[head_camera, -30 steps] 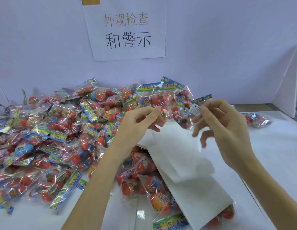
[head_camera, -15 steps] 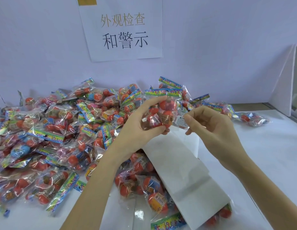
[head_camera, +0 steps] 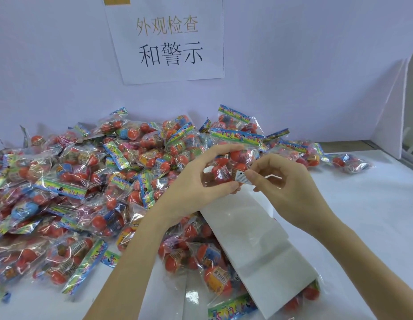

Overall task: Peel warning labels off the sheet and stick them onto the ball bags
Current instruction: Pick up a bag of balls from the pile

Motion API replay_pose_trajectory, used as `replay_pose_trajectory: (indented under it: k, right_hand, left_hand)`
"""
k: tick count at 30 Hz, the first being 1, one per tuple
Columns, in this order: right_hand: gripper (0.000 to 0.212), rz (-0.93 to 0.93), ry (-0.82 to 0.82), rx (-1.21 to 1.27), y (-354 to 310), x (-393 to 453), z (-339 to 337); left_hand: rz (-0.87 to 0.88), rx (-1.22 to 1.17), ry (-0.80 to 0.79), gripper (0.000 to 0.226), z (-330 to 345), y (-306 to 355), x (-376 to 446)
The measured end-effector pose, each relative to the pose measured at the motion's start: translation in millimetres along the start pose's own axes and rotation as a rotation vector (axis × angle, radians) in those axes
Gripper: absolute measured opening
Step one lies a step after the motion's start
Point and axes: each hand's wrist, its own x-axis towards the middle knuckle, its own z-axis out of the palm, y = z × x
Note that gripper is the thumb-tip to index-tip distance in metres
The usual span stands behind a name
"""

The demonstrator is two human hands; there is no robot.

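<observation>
Clear bag of red balls gripped in left hand, right hand pinching white label against it, sheet below

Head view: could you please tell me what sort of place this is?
Probably a packing or inspection bench: a pile of ball bags, a printed sign on the wall, and a label sheet on the table.

Illumination bright, even and diffuse, with a cool violet cast; shadows soft and faint below the fingers; small specular glints on the cellophane bags left of the fingers; focus adequate centrally, softening outward; wide-angle bowing evident at frame edges.
</observation>
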Motion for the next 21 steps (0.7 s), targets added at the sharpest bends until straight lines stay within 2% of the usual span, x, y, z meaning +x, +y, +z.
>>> replay_pose_trajectory:
  k: [6,12,13,15,17,21]
  right_hand:
    - [0.008,0.013,-0.006,-0.025,-0.8,-0.7,0.9]
    - [0.007,-0.002,0.046,-0.065,0.1,-1.4,3.4]
    - [0.010,-0.019,0.092,-0.096,0.0,-2.7,5.0]
    - [0.029,-0.010,0.189,-0.123,0.8,-4.7,8.4]
    - [0.043,0.116,0.212,-0.049,-0.3,-3.3,8.5]
    - [0.046,0.329,0.009,0.312,-6.2,-1.1,4.5]
  left_hand:
    - [0.002,0.008,0.016,0.054,0.5,-1.8,0.7]
    - [0.021,-0.001,0.111,0.039,6.1,-2.8,2.7]
    - [0.025,-0.013,0.123,0.039,6.6,-3.2,2.9]
    - [0.028,-0.053,0.140,0.040,7.4,-3.5,3.2]
    - [0.039,-0.099,0.158,0.045,8.5,-2.5,3.7]
    - [0.040,-0.192,0.166,0.072,12.3,-0.5,4.2]
